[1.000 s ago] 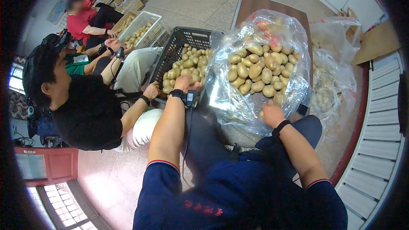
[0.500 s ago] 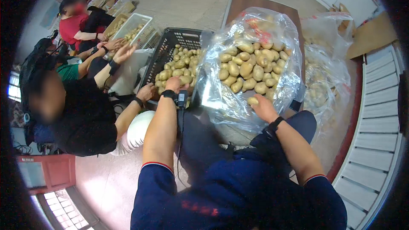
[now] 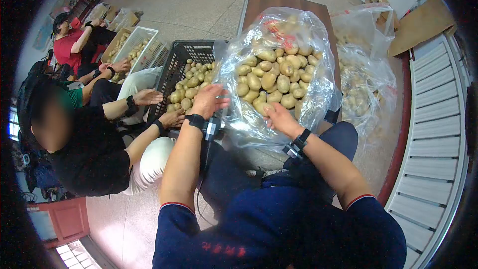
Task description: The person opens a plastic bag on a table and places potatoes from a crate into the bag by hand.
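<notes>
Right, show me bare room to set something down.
Bare: a strip of brown table behind the plastic bag, and floor beyond the black crate. Crowded: the bag's potatoes by the right hand, and the crate by the left hand.

Looks like clear, glossy plastic film on the bag (image 3: 244, 127), creased and glinting all over! Now shows stiff, darker plastic in the latticed black crate (image 3: 198, 50), then smooth, dull skin across the potatoes (image 3: 284, 83). Reads as smooth wood on the brown table (image 3: 294, 4), matt cardboard on the brown sheet (image 3: 423, 25), soft cloth on the navy shirt (image 3: 289, 219).
</notes>
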Demonstrator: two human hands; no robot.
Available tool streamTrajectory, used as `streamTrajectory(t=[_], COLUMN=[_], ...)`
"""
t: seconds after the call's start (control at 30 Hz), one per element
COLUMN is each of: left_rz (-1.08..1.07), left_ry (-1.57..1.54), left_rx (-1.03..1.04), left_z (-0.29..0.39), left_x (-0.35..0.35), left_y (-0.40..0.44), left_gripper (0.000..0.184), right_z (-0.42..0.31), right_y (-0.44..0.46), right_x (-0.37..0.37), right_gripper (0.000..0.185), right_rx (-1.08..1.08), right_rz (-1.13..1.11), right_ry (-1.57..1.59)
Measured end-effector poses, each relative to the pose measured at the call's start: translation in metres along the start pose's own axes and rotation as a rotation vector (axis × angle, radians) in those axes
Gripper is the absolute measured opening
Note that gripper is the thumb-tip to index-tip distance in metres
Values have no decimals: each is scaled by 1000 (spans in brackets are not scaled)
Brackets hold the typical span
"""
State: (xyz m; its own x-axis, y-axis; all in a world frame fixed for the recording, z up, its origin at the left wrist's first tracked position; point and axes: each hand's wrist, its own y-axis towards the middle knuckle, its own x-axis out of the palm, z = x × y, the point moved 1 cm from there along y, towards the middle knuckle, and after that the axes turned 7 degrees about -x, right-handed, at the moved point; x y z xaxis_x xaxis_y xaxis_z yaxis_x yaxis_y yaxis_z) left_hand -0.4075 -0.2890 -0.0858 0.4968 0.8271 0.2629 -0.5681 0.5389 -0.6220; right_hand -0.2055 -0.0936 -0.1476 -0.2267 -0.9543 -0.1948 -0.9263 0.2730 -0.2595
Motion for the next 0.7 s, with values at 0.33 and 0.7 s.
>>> streamTrajectory(t=[0.33,0.7], left_rz=[-366,-274], left_ry=[157,239], left_rx=[-216,-141], left_z=[-15,-15], left_x=[35,29], left_y=[-7,-2], left_gripper=[41,34], right_z=[-45,-34], right_y=[5,0], right_x=[29,13], right_gripper=[31,33], right_rx=[-111,-369], right_rz=[-29,174], right_ry=[126,-181])
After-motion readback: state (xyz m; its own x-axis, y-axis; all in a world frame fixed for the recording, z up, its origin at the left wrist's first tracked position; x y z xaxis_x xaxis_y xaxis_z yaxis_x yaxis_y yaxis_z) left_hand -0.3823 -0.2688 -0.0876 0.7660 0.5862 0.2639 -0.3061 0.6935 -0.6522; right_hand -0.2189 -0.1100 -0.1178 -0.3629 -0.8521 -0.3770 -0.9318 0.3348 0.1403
